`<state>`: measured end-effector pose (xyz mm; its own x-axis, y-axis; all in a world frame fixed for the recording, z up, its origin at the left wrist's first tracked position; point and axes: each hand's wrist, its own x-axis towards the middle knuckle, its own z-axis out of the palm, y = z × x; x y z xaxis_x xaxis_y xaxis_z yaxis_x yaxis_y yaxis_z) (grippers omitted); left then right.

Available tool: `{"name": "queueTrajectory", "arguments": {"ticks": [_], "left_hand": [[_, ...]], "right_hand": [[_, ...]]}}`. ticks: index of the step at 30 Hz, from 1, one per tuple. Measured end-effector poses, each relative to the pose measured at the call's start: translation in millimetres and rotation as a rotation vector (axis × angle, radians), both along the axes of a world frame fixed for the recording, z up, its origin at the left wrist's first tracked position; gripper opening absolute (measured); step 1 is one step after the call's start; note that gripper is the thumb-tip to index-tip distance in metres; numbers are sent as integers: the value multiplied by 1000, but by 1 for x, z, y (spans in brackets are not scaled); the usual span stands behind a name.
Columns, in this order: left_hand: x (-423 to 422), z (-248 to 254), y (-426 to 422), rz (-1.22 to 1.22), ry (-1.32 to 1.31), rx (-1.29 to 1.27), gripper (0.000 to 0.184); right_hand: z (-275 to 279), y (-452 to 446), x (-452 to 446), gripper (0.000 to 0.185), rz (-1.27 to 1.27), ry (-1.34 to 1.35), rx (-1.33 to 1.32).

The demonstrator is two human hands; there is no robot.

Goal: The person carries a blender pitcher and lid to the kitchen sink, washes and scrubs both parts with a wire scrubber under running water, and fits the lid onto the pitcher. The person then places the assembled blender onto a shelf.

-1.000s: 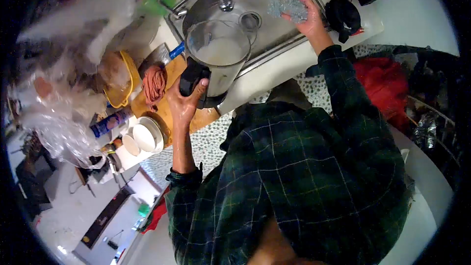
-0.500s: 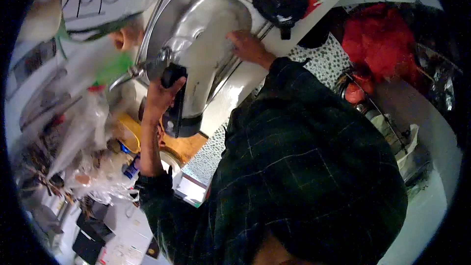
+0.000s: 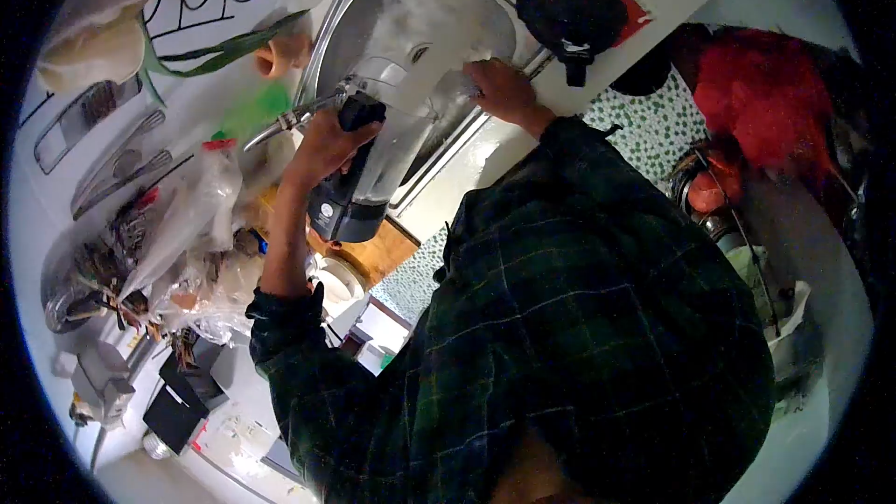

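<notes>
A clear jug (image 3: 385,163) with a black handle and dark base is tilted over the steel sink (image 3: 327,56), its mouth toward the basin. Around the black handle my left hand (image 3: 327,147) is closed. My right hand (image 3: 504,91) is at the jug's mouth near the sink's front edge, fingers bent around a pale, blurred thing, perhaps the scouring mesh. Cloudy liquid spreads over the basin floor. The tap (image 3: 289,121) reaches in beside the jug.
A black lidded pot (image 3: 571,14) stands on the counter right of the sink. Plastic bags (image 3: 210,196), a wooden board (image 3: 378,252) and white bowls (image 3: 338,285) lie at the left. A red cloth or bag (image 3: 761,98) is at the far right.
The jug has gone from upright to tilted over the sink, and cloudy liquid has spread in the basin. My right hand has come down beside the jug's mouth. The view has turned.
</notes>
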<state>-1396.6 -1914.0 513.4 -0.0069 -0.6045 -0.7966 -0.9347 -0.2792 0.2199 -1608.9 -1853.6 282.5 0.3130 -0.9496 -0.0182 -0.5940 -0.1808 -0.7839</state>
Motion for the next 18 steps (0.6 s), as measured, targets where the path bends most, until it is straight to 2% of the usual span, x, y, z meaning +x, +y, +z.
{"name": "queueTrajectory", "arguments": {"ticks": [1,4,6,8,10,12,14,16,17,18], "left_hand": [[1,5,4,15,-6,-6,30],[11,20,27,132,63,-27,30],[47,17,61,275,52,-120,29],[102,7,106,437,178,-161,32],[111,17,153,908,329,-271,29],[122,40,191,479,368,-460,33],[126,58,219,507,322,-391,32],[136,49,252,603,319,-496,26],[134,52,257,438,311,-622,22],[149,57,264,272,304,-740,18]], "right_hand": [[-1,0,0,46,5,-43,1],[-1,1,0,47,10,-71,0],[-14,2,5,46,45,-66,-84],[-14,1,4,46,38,-135,-84],[-27,4,9,49,30,-103,-98],[-10,0,13,52,43,-46,63],[-23,2,16,54,12,-31,-53],[-33,0,15,52,-14,-22,-46],[-21,-4,18,52,27,-16,-44],[-4,-9,31,46,-28,29,212]]}}
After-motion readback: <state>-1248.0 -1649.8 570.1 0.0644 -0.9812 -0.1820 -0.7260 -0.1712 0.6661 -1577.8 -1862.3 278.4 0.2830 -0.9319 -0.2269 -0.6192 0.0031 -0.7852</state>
